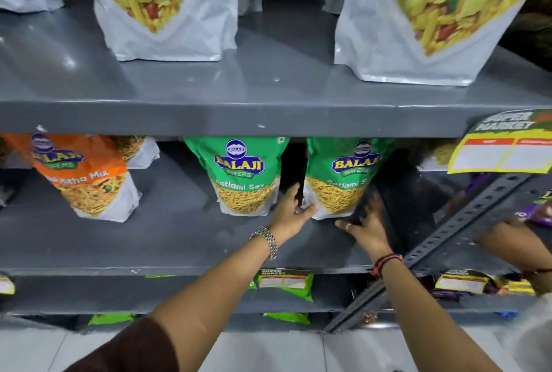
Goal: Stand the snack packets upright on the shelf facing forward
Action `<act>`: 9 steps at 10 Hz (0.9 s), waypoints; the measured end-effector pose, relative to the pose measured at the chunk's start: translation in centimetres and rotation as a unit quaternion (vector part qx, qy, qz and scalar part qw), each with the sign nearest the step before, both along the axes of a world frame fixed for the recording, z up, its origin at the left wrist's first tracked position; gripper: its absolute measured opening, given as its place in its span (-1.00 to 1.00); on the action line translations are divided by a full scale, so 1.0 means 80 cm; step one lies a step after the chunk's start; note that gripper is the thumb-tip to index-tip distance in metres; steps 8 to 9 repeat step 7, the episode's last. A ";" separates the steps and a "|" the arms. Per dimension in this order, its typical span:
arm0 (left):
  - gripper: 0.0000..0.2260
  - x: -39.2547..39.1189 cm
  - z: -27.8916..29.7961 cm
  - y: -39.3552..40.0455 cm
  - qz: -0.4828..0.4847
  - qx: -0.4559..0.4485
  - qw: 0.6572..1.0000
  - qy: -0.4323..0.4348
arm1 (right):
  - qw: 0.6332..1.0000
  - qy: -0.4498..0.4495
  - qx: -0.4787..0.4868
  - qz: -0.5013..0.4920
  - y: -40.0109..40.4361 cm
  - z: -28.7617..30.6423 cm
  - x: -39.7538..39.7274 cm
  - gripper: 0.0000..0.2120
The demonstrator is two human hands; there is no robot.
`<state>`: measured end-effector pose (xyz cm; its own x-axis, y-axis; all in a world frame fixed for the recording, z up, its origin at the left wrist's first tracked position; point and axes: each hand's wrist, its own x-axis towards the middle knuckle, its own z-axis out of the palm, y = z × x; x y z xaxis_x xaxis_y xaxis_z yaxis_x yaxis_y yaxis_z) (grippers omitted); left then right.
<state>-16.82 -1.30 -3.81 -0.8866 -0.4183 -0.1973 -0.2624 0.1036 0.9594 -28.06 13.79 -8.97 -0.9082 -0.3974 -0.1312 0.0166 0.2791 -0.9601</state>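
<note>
1. I am looking at grey metal shop shelving over a pale tiled floor; the middle shelf (119,240) is the working surface, with a slotted upright (466,222) slanting across on the right.
2. Nearest, my two forearms reach in: a metal watch (266,241) on the left wrist, a red and black thread band (385,262) on the right.
3. My left hand (294,212) is spread open, thumb against the lower left corner of the right green Ratlami Sev packet (337,180), fingers behind its left edge.
4. My right hand (363,224) lies flat and open at the packet's lower right corner. That corner is in deep shadow, so I cannot tell whether its fingers touch the bag or only the shelf.
5. I judge the step to be squaring this packet: it stands upright, front outward, bracketed between both hands, not pinched.
6. Next calls for a small nudge to set the base flat, then letting go without tipping it.
7. Farther left stand a second green packet (245,177) and an orange mix packet (86,174), which leans.
8. Beyond, on the upper shelf (268,85), two large white namkeen bags (158,4) stand.
</note>
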 end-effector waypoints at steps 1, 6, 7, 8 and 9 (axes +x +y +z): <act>-0.66 -0.027 -0.008 -0.007 -0.033 -0.074 0.995 -0.066 | 0.999 0.014 -0.017 0.032 -0.007 0.007 -0.014 0.09; -0.21 -0.051 0.001 0.006 -0.071 -0.122 0.986 -0.087 | 0.999 -0.022 -0.015 -0.025 0.009 0.025 -0.023 0.00; -0.26 -0.009 -0.001 0.012 -0.045 -0.255 0.965 -0.038 | 0.994 0.038 0.098 -0.043 0.017 0.022 0.009 -0.12; -0.26 -0.009 -0.001 0.012 -0.045 -0.255 0.965 -0.038 | 0.994 0.038 0.098 -0.043 0.017 0.022 0.009 -0.12; -0.26 -0.009 -0.001 0.012 -0.045 -0.255 0.965 -0.038 | 0.994 0.038 0.098 -0.043 0.017 0.022 0.009 -0.12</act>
